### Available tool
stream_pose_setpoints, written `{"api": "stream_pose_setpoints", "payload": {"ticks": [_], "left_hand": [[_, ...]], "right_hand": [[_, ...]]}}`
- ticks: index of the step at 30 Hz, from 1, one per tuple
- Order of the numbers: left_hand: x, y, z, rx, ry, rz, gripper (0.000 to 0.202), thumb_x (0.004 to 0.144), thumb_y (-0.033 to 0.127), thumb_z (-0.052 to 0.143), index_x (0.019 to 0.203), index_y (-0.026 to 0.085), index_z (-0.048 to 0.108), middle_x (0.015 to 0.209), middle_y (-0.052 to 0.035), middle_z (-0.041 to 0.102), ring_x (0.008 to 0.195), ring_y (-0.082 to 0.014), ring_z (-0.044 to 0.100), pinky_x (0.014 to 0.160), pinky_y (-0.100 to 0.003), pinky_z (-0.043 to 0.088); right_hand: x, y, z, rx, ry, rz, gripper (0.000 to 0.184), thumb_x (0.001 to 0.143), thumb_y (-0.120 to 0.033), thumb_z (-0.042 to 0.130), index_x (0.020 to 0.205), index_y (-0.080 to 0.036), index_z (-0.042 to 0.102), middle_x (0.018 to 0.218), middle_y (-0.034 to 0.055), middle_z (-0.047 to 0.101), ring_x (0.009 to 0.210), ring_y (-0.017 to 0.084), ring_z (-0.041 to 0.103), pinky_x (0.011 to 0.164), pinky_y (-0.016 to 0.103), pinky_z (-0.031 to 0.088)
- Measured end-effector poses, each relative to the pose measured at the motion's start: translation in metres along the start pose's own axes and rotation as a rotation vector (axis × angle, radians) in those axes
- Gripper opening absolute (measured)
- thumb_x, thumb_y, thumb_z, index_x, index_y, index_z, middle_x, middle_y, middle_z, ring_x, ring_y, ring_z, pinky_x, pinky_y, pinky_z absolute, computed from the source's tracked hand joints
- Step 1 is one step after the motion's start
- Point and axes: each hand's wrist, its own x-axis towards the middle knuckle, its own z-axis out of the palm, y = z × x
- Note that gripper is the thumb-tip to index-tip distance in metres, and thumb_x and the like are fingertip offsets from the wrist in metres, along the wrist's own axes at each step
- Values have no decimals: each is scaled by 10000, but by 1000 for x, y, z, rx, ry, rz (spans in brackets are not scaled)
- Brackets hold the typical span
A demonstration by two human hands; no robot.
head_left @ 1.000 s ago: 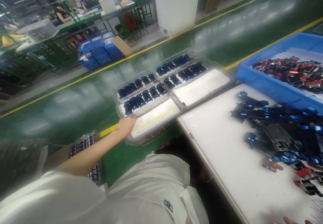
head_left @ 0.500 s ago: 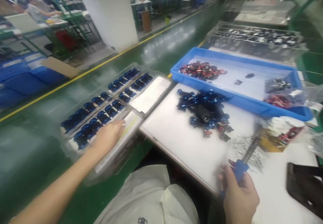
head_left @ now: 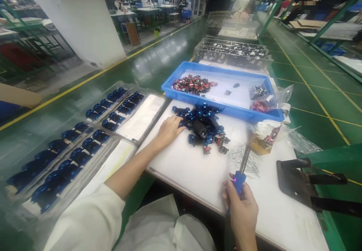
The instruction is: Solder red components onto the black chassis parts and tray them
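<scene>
My left hand [head_left: 169, 130] reaches to the left edge of a pile of blue-and-black wheeled parts [head_left: 199, 128] on the white tabletop [head_left: 181, 175]. Its fingers are stretched out, with the thumb apart. Whether the fingertips touch a part is hard to see. My right hand [head_left: 241, 205] is closed around a tool with a blue handle [head_left: 240, 181] and a long double metal shaft. A small pink light glows on the handle. The shaft points away from me, over scattered thin metal pins [head_left: 246, 160]. Small red and black pieces [head_left: 207, 150] lie at the pile's near edge.
Left of the table, clear trays [head_left: 85, 149] hold rows of blue parts. Behind the pile stands a blue bin [head_left: 226, 107] with red-and-black pieces and bags. A small open box [head_left: 263, 140] and a black bracket [head_left: 295, 185] are at the right.
My left hand has moved right, from the tray to the pile on the table. My right hand still holds the blue-handled tool. The view has turned right.
</scene>
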Motion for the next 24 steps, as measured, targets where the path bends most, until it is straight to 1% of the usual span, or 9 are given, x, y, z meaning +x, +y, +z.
{"api": "stream_pose_setpoints", "payload": {"ticks": [3,6,8,11,13,15,17,20,24], "left_hand": [[2,-4,9,-29,13,1,299,908,251,610,1186,141,608,1142,-127,648,1087,-269,626,988,-419,490],[2,-9,12,-62,40,0,291,911,209,590,1196,150,591,1156,-121,637,1112,-250,615,1000,-399,486],[3,-11,12,-84,47,-14,321,896,200,604,1212,148,577,1164,-124,634,1117,-249,611,1001,-395,484],[6,-10,9,-72,17,-44,360,877,210,622,1226,136,568,1132,-131,645,1095,-271,614,1002,-417,478],[7,-9,8,-50,-1,-73,387,870,224,627,1241,137,558,1101,-129,640,1061,-278,620,979,-424,487],[7,-8,7,-49,-1,-91,410,863,223,625,1255,136,544,1091,-124,621,1027,-269,624,942,-406,505],[6,-8,6,-74,27,-88,392,856,197,616,1236,131,550,1087,-119,600,1012,-253,623,930,-385,514],[4,-10,5,-136,110,-61,356,838,154,614,1190,142,567,1082,-101,577,1012,-232,616,955,-379,512],[-3,-10,-2,-195,217,-70,422,813,105,612,1229,150,554,1111,-92,543,955,-197,619,936,-375,537]], "right_hand": [[-1,-6,2,-40,-2,19,666,681,-670,750,1073,-143,637,626,-7,615,470,103,448,400,212,358],[-2,-11,3,-65,-1,26,677,672,-692,732,1057,-145,635,566,-27,579,446,103,417,402,221,346],[-2,-14,5,-72,1,34,692,662,-707,721,1055,-144,632,552,-31,569,443,107,414,404,228,342],[-1,-14,6,-90,23,43,701,642,-717,719,1035,-143,634,563,-23,577,472,118,448,422,231,345],[0,-14,6,-96,37,41,698,636,-715,720,1024,-141,636,570,-20,582,482,118,452,433,232,343],[0,-13,6,-91,37,38,702,643,-712,716,1038,-138,634,560,-24,575,469,113,431,433,234,337],[0,-13,6,-85,33,38,710,653,-712,709,1058,-134,631,537,-36,557,450,108,406,429,237,331],[0,-13,8,-76,33,31,716,651,-716,707,1055,-130,631,522,-44,539,437,105,395,424,239,331],[0,-15,10,-53,37,20,735,624,-727,718,1037,-125,637,527,-35,549,436,108,409,413,235,329]]}}
